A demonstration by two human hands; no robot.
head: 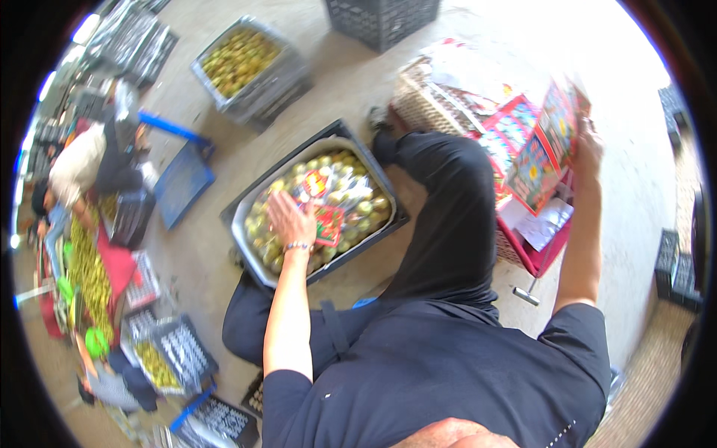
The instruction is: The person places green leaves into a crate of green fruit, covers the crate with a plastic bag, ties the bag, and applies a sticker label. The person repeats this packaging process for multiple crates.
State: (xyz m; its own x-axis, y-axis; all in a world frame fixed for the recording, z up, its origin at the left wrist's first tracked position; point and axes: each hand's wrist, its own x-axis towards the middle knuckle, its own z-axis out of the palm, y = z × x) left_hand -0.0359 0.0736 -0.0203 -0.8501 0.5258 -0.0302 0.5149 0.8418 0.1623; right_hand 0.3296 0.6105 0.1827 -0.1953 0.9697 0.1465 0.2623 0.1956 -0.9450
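A dark plastic crate with a pale liner stands between my legs, filled with round green fruit. Clear plastic film glints over part of the fruit. Two red printed pieces, an upper one and a lower card, lie on top. My left hand rests palm down on the fruit beside the lower card, its thumb spread. Off to the right, my right hand grips colourful printed sheets by their right side. These are held tilted over a wicker basket; motion blurs their upper part.
The basket has a red lining and holds more printed sheets. Ahead stands a lined crate of fruit, near a black crate. A blue platform trolley is at left, where people bend around a long heap of green fruit.
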